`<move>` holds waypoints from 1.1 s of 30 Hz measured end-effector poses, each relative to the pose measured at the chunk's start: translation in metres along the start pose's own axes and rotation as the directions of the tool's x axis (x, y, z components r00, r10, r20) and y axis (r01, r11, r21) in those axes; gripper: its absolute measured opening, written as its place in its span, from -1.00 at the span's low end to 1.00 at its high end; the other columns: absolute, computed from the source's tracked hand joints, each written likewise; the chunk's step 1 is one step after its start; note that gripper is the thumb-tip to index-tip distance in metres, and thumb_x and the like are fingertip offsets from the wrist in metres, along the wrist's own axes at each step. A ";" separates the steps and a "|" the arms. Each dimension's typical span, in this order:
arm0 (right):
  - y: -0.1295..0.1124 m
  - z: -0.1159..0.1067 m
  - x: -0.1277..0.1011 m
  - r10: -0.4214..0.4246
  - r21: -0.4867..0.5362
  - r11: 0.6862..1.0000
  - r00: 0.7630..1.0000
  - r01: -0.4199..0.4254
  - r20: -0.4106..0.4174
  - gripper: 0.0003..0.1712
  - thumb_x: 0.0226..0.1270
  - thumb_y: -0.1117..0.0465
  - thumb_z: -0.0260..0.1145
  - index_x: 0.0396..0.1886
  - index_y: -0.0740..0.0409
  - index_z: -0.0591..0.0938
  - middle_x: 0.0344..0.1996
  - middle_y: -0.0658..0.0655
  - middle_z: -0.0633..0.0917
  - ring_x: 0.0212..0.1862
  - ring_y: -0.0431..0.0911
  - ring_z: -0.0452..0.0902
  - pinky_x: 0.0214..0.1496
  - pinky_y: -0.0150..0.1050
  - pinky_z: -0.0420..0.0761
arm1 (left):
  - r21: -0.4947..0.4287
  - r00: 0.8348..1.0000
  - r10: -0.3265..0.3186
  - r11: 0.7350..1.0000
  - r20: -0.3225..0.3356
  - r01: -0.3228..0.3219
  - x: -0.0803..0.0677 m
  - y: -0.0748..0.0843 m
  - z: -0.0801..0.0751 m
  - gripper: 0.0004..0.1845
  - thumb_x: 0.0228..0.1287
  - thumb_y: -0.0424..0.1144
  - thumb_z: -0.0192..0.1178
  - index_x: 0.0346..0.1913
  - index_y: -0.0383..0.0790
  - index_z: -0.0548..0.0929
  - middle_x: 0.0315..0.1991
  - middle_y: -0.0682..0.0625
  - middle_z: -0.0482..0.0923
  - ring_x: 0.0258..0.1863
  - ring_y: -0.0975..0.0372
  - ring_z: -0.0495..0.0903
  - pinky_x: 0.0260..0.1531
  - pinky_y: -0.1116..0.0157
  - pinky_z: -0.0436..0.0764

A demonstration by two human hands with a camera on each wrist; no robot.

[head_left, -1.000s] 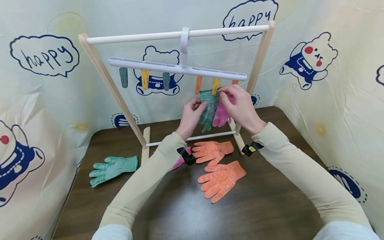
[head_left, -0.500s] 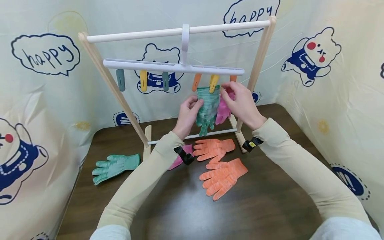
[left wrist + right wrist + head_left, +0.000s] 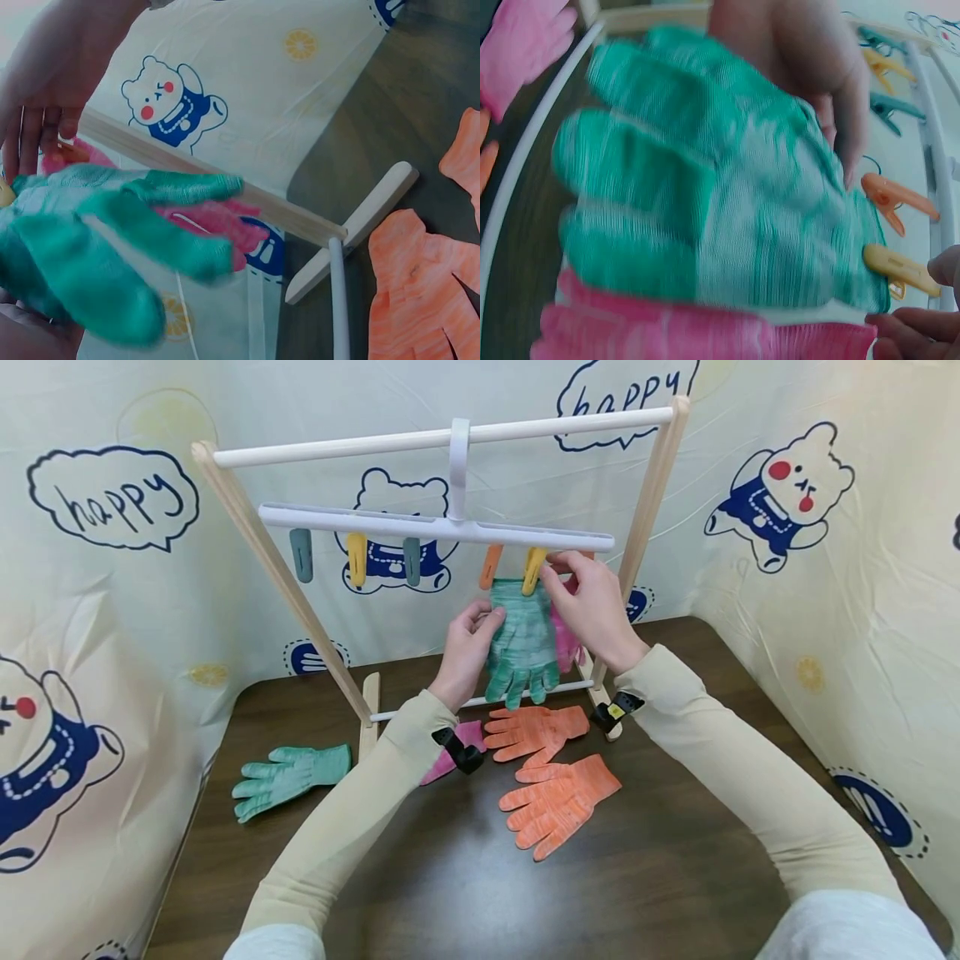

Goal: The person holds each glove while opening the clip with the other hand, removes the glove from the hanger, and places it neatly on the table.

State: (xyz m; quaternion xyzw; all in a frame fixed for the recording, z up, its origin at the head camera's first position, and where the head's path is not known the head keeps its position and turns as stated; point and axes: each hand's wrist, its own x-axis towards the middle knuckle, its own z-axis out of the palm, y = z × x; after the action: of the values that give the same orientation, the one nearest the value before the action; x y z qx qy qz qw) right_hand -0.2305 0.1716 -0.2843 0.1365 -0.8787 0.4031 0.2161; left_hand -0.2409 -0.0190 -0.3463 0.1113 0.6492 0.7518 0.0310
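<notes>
Green glove [image 3: 521, 639] now spread flat, right hand [image 3: 588, 602] raised

A dark brown wooden desk [image 3: 450, 893] fills the lower part of the head view, its surface faintly glossy, with a soft pale patch of light reflected near the middle. Cream plastic sheeting [image 3: 840, 635] stands as a wall on the left, back and right sides of the desk, creased and slightly shiny. It is printed with cartoon bears [image 3: 780, 497] in blue outfits with red cheeks, navy speech bubbles [image 3: 112, 497] reading "happy", and small orange-slice motifs [image 3: 808, 674]. The same print shows in the left wrist view. The light is even and diffuse, with no hard shadows.
</notes>
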 end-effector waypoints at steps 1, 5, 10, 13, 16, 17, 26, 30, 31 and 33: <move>-0.001 0.001 0.000 0.012 0.014 1.000 1.000 -0.012 -0.002 -0.53 0.64 0.02 0.14 0.26 0.26 0.64 -0.02 0.22 0.76 -0.26 0.02 0.57 -0.20 -0.15 0.49 | 0.001 1.000 0.001 1.000 0.000 -0.001 0.000 0.000 0.000 -0.80 0.62 -0.19 0.09 0.05 -0.25 0.59 -0.19 0.03 0.67 -0.16 0.22 0.60 -0.09 0.31 0.55; -0.005 0.007 0.001 0.026 0.040 0.999 1.000 -0.026 -0.009 -0.52 0.68 0.04 0.08 0.30 0.26 0.62 -0.05 0.23 0.77 -0.21 0.02 0.66 -0.16 -0.14 0.59 | 0.007 1.000 0.013 1.000 0.006 -0.013 -0.001 0.000 0.001 -0.77 0.63 -0.18 0.09 0.07 -0.28 0.59 -0.20 0.01 0.69 -0.17 0.22 0.61 -0.10 0.32 0.57; -0.009 0.013 0.000 0.034 0.056 0.998 0.999 -0.034 0.000 -0.52 0.70 0.08 0.05 0.35 0.30 0.56 0.08 0.26 0.74 -0.01 0.07 0.70 0.04 0.00 0.66 | 0.014 0.999 0.027 1.000 0.027 -0.027 -0.002 -0.002 0.001 -0.79 0.63 -0.21 0.08 0.06 -0.29 0.59 -0.24 0.05 0.69 -0.18 0.23 0.61 -0.11 0.34 0.57; -0.010 0.014 0.000 0.051 0.076 0.996 0.999 -0.052 0.011 -0.52 0.70 0.09 0.04 0.39 0.26 0.52 0.10 0.25 0.73 0.00 0.05 0.68 0.03 -0.02 0.64 | 0.011 0.999 0.038 0.999 0.038 -0.038 -0.002 -0.004 0.001 -0.79 0.63 -0.23 0.07 0.05 -0.30 0.59 -0.28 0.07 0.69 -0.21 0.25 0.60 -0.13 0.35 0.56; -0.010 0.013 0.001 0.078 0.118 0.990 0.997 -0.081 0.026 -0.54 0.71 0.09 0.03 0.38 0.25 0.52 0.11 0.25 0.73 0.02 0.03 0.66 0.03 -0.05 0.62 | 0.013 0.998 0.046 0.999 0.052 -0.047 -0.003 -0.005 0.001 -0.79 0.63 -0.25 0.07 0.07 -0.33 0.58 -0.29 0.09 0.70 -0.23 0.27 0.61 -0.14 0.36 0.57; -0.010 0.012 0.001 0.089 0.133 0.987 0.995 -0.093 0.032 -0.54 0.71 0.10 0.03 0.38 0.25 0.53 0.10 0.26 0.72 0.02 0.04 0.65 0.03 -0.04 0.61 | 0.015 0.997 0.048 0.999 0.054 -0.049 -0.003 -0.005 0.001 -0.79 0.63 -0.25 0.07 0.07 -0.33 0.58 -0.29 0.10 0.70 -0.24 0.27 0.62 -0.14 0.36 0.58; -0.013 0.015 0.002 0.192 0.266 0.942 0.979 -0.203 0.067 -0.48 0.74 0.06 -0.02 0.47 0.22 0.47 0.21 0.26 0.67 0.13 0.01 0.58 0.19 -0.03 0.56 | 0.032 0.997 0.039 0.999 0.070 -0.042 -0.005 -0.006 0.000 -0.77 0.64 -0.24 0.07 0.10 -0.33 0.57 -0.28 0.07 0.72 -0.22 0.25 0.63 -0.10 0.35 0.59; -0.013 0.020 0.003 0.205 0.273 0.937 0.976 -0.216 0.068 -0.51 0.73 0.06 0.01 0.40 0.25 0.53 0.14 0.27 0.69 0.04 0.00 0.57 0.05 -0.16 0.54 | 0.040 0.997 0.032 0.999 0.073 -0.035 -0.006 -0.007 0.001 -0.77 0.64 -0.25 0.07 0.11 -0.35 0.56 -0.24 0.05 0.73 -0.20 0.26 0.64 -0.08 0.36 0.59; -0.014 0.020 0.003 0.202 0.272 0.939 0.977 -0.212 0.064 -0.53 0.73 0.07 0.02 0.36 0.27 0.55 0.11 0.27 0.70 0.01 -0.01 0.57 0.01 -0.20 0.53 | 0.036 0.997 0.030 0.999 0.074 -0.033 -0.006 -0.008 0.001 -0.76 0.64 -0.25 0.07 0.12 -0.36 0.56 -0.22 0.02 0.73 -0.19 0.25 0.64 -0.07 0.35 0.59; -0.013 0.021 0.003 0.198 0.273 0.940 0.979 -0.206 0.057 -0.55 0.72 0.08 0.05 0.29 0.29 0.60 0.05 0.28 0.72 -0.05 -0.01 0.57 -0.05 -0.25 0.51 | 0.037 0.997 0.022 0.999 0.075 -0.025 -0.006 -0.009 0.000 -0.74 0.64 -0.24 0.07 0.14 -0.37 0.56 -0.16 -0.06 0.74 -0.17 0.25 0.65 -0.06 0.35 0.60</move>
State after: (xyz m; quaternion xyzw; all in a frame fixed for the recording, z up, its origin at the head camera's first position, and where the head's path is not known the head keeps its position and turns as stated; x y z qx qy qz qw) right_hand -0.2336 0.1473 -0.2860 0.0806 -0.8259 0.5402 0.1396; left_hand -0.2361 -0.0185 -0.3553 0.1475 0.6603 0.7351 0.0443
